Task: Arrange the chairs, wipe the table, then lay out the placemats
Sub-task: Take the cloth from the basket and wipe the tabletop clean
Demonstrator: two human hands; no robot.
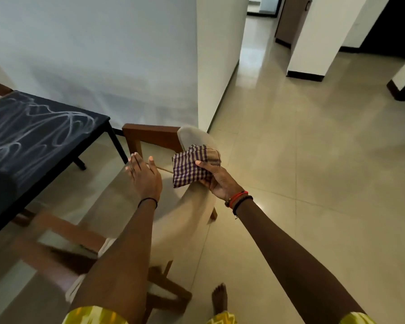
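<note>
So the person is standing right next to the black rectangular worktop (pixel 33 136), which sits at the left and has pale swirly wipe streaks all over its top. The right hand (pixel 218 183) has its fingers (pixel 202 164) curled around a folded purple-and-white checked cloth (pixel 194 167), thumb on top and the rest underneath, holding it up over the chair.

The left hand (pixel 145 176) is just beside the cloth but not touching it. It's open, fingers straight and a bit spread, palm facing the cloth, with nothing in it. Honestly can't tell if it touches the chair below.

The brown wooden chair with beige cushions (pixel 150 136) stands just off the worktop's near corner, close to the white wall (pixel 103 54), under both hands. There's more brown wooden framing (pixel 63 230) lower down along the worktop's edge, but it's too blurred to say whether it belongs to the same chair.

There's a thin black band (pixel 147 201) on the left wrist and red and dark beaded bracelets (pixel 237 202) on the right. A bare foot (pixel 219 298) is planted on the glossy beige tiled floor (pixel 313 183).
</note>
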